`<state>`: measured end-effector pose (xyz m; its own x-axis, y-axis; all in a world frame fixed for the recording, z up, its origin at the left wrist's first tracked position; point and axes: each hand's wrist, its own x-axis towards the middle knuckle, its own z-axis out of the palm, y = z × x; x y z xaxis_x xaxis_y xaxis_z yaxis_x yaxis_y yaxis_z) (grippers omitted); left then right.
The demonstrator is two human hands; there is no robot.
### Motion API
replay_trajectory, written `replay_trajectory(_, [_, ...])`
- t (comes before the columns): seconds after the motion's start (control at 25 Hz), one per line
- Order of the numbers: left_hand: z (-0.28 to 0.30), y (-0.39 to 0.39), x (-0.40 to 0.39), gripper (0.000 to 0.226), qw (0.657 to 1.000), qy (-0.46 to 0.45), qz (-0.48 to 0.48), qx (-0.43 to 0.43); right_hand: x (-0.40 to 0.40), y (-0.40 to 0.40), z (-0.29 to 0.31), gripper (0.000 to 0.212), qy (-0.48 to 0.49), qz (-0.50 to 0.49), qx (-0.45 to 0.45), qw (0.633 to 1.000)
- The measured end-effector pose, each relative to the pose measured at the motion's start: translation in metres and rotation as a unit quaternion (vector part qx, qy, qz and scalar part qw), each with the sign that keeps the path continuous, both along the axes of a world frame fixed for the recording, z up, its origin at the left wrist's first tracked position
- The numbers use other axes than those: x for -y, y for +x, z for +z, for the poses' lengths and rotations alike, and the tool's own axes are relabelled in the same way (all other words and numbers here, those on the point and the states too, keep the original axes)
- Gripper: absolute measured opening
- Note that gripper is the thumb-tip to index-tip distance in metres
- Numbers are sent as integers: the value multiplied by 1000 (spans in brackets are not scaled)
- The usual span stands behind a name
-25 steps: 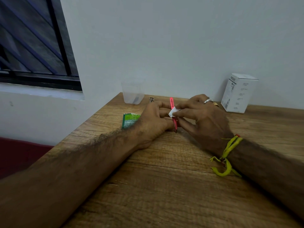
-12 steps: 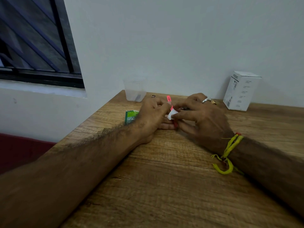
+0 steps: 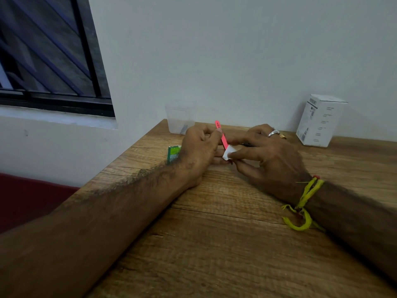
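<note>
Pinches the pink stick (image 3: pixel 222 136) in the left hand (image 3: pixel 197 151) at the middle of the frame, just above the bench (image 3: pixel 214 233), grips the white paper (image 3: pixel 228 152) in the right hand (image 3: pixel 270 155), now lower on the stick than before, so probably near the end of one wipe.

Both your forearms lie on the desk (image 3: pixel 214 244), converging toward its far edge. Your left hand (image 3: pixel 199 151) pinches the pink stick (image 3: pixel 223 139) under its thumb; your right hand (image 3: pixel 270 155), fingers curled, pinches the white scrap (image 3: pixel 228 152) against it.
</note>
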<state>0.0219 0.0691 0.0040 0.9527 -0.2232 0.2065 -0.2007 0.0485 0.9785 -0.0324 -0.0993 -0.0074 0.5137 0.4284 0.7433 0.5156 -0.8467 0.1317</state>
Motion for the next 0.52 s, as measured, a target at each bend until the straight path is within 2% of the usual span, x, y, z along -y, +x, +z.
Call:
replay_trajectory(0.24, [3, -1, -2, 22, 1000, -1, 26, 9, 0, -1, 1, 13, -14, 10, -22, 1000])
replay_trajectory(0.52, [10, -5, -5, 25, 999, -50, 17, -12, -5, 0, 2, 13, -48, -12, 32, 998])
